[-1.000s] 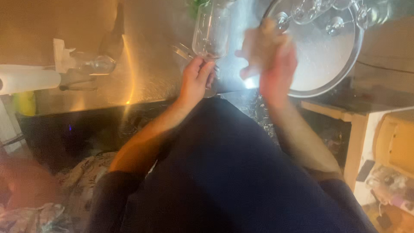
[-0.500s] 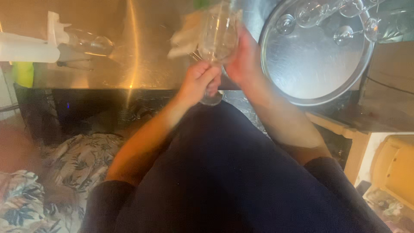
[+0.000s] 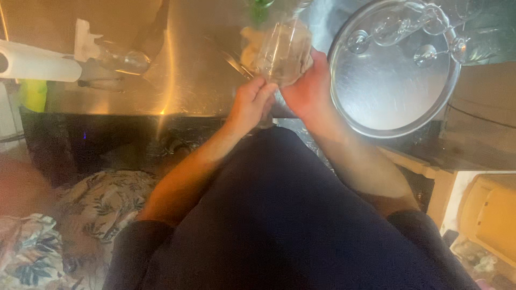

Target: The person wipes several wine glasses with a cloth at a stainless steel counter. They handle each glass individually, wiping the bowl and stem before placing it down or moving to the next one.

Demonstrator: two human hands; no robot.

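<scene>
Bar kitchen: steel counter (image 3: 188,80), glassware tray (image 3: 392,91)

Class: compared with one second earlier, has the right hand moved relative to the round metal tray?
Yes. The right hand has moved left, off the round metal tray, and now grips the glass.

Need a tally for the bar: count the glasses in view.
5, perhaps more hidden: one glass in the hands, three lying on the tray at its top edge, one on the counter at left.

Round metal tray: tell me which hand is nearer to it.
Right. The right hand, holding the clear glass, sits just beside the round metal tray's left rim. The left hand grips the glass lower down, farther from the tray.
</scene>
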